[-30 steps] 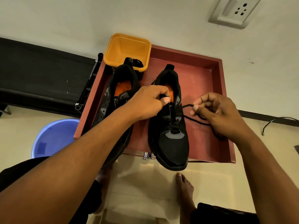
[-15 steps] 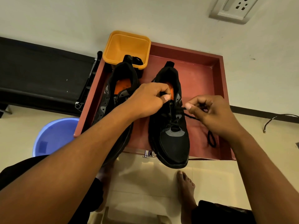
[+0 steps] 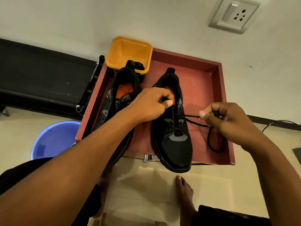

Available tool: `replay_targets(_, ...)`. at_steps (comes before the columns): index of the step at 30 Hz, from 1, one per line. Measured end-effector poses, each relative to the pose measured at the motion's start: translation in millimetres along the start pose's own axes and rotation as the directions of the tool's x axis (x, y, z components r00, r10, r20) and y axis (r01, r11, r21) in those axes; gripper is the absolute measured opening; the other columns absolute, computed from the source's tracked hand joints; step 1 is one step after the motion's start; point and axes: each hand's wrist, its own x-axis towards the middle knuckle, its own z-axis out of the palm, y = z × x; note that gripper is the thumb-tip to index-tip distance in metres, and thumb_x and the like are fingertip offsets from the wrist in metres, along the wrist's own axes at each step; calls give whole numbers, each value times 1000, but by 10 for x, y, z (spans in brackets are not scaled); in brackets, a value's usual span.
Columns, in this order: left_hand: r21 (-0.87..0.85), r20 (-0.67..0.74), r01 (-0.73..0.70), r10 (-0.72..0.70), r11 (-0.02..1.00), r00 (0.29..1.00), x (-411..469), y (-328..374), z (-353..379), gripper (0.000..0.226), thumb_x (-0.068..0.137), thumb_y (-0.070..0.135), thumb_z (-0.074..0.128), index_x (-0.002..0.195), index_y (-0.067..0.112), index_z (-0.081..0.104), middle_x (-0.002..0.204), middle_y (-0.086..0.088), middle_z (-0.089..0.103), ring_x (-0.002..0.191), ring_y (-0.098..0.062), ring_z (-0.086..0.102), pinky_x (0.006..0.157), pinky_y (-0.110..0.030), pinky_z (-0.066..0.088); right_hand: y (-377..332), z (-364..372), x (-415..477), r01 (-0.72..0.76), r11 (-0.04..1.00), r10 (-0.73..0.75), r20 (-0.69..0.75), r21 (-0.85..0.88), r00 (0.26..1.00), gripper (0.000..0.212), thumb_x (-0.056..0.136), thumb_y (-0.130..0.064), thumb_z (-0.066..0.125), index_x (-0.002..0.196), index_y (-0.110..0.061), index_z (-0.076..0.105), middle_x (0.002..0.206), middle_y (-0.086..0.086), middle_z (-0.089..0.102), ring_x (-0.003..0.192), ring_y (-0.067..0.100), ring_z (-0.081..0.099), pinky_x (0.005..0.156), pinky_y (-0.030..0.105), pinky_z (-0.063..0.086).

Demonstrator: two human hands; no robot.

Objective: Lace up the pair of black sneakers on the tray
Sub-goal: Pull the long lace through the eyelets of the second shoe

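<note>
Half hidden under the left forearm: left sneaker point(image 3: 114, 98), toe out of sight. Dark lump at the front of the yellow tub point(image 3: 128, 51), too dim to identify. Blue bucket point(image 3: 53, 139) partly covered by the same arm; black bench point(image 3: 40, 75) cut off at the frame edge.

Red tray point(image 3: 203, 75) against a pale wall with a white socket point(image 3: 234, 14); cream floor tiles and a bare foot point(image 3: 185, 193) below. Both black sneakers on the tray, right sneaker point(image 3: 175, 144) with its toe past the near rim.

Pale lettering on the left sneaker's tongue, mostly covered, unreadable.

Left hand point(image 3: 149, 103) curled, pinching the right sneaker's tongue. Right hand point(image 3: 228, 118) pinching the black lace point(image 3: 211, 141) between thumb and forefinger, other fingers curled; slack looped on the tray.
</note>
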Motion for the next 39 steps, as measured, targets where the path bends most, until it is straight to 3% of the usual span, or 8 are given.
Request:
replay_targets(7, -93, -56, 1, -6, 996, 998, -85, 36, 15, 8, 101, 38, 63, 107, 36, 67, 71, 4, 66, 65, -13, 68, 75, -45, 61, -495, 645, -635, -52, 998, 35, 362, 38, 932, 31, 104, 0, 48, 115, -25, 62, 89, 3, 69, 77, 22, 69, 68, 36, 62)
replay_targets(10, -15, -67, 18, -19, 1000, 998, -163, 93, 29, 39, 90, 60, 68, 121, 37, 63, 74, 7, 64, 72, -10, 66, 76, -40, 59, -534, 1011, -747, 212, 960, -111, 444, -184, 889, 15, 99, -10, 52, 96, -24, 50, 87, -1, 56, 75, 16, 56, 69, 46, 53)
replay_targets(13, 119, 10, -1, 0, 993, 1000, -236, 127, 54, 74, 75, 69, 78, 137, 37, 53, 77, 9, 62, 79, -9, 64, 79, -39, 57, -587, 954, -719, 281, 949, -177, 496, -143, 850, 22, 103, -20, 56, 84, -28, 49, 80, -8, 53, 73, 11, 53, 63, 28, 44)
replay_targets(16, 140, 47, -1, -6, 990, 999, -252, 91, 47, 82, 74, 45, 89, 145, 37, 47, 80, 7, 65, 74, -7, 63, 80, -42, 57, -539, 667, -614, 237, 968, -185, 410, -79, 893, 16, 103, -19, 62, 95, -26, 74, 88, -11, 70, 85, 6, 66, 73, 21, 52)
replay_targets(21, 102, 129, 35, -48, 994, 991, -266, 26, 26, 95, 81, 3, 82, 154, 42, 34, 78, 4, 70, 68, 1, 65, 73, -23, 54, -135, 362, -329, 69, 992, -80, -102, -102, 992, 5, 95, -30, 74, 90, -32, 73, 81, -15, 70, 83, -1, 67, 66, 16, 53)
replay_targets(27, 139, -11, 102, -102, 985, 995, -370, 19, 122, 114, 80, 6, 76, 162, 32, 1, 79, 0, 68, 70, -14, 67, 71, -39, 61, 88, 445, -47, -2, 996, 5, 35, -86, 999, 19, 87, -34, 83, 99, -34, 68, 95, -12, 69, 87, 7, 68, 72, 25, 60)
replay_targets(33, 75, -82, 267, -261, 961, 962, -540, 96, 345, 89, 81, 3, 73, 149, 24, 20, 82, -2, 61, 71, -16, 62, 56, -25, 45, 35, 316, -93, -29, 999, 29, 31, 17, 999, 9, 91, -12, 76, 90, -19, 71, 75, -3, 75, 69, 10, 72, 68, 26, 58)
replay_targets(39, -157, -146, 368, -390, 917, 909, -741, 154, 300, 10, 86, 9, 60, 75, 9, 60, 67, -2, 63, 65, -21, 63, 57, -28, 45, 104, 146, -216, -146, 986, 144, 33, 79, 989, 6, 98, -9, 70, 94, -12, 72, 72, 10, 71, 52, 15, 63, 52, 26, 56)
